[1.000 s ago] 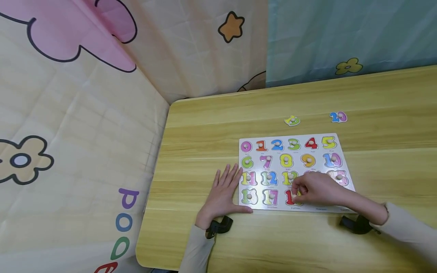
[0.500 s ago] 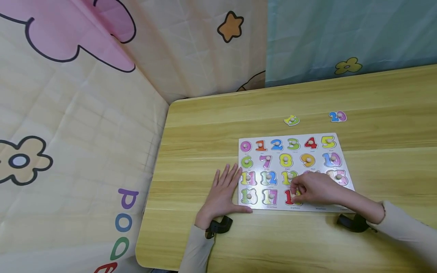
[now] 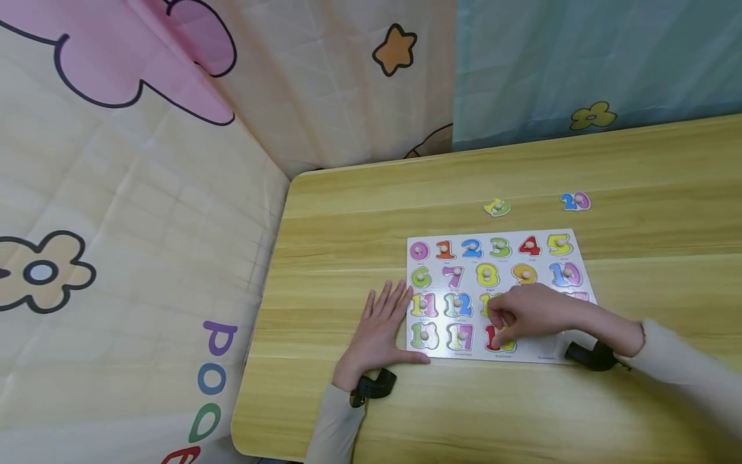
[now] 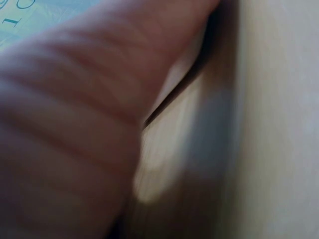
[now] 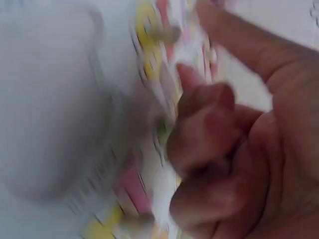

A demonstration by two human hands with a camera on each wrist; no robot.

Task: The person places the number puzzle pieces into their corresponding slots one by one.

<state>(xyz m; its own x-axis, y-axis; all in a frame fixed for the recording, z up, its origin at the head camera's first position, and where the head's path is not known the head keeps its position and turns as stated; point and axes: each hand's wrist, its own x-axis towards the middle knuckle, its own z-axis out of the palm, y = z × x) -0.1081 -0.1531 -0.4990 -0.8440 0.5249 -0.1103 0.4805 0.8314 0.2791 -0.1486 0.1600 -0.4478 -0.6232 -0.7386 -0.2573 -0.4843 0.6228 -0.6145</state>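
My left hand (image 3: 377,328) lies flat with spread fingers at the left edge of a white number puzzle board (image 3: 536,351), thumb along its front edge. In the left wrist view its skin fills much of the frame. My right hand (image 3: 536,316) hovers over the lower middle of the board, thumb and index finger parted beside the red and yellow 18 piece (image 3: 493,335), which sits in the bottom row. In the blurred right wrist view, the right hand's other fingers (image 5: 199,134) are curled with nothing visible in them. The hand and forearm hide parts of the lower right rows.
Two loose knobbed pieces lie on the wooden table (image 3: 336,225) behind the board: a yellow-green piece (image 3: 496,207) and a blue and pink 20 (image 3: 576,202). Several number pieces with knobs fill the upper rows. Printed curtains (image 3: 348,84) hang behind and left of the table.
My right hand's thumb and index finger have parted from the knob of the 18 piece, and the hand has shifted slightly up. The left hand stays in place.
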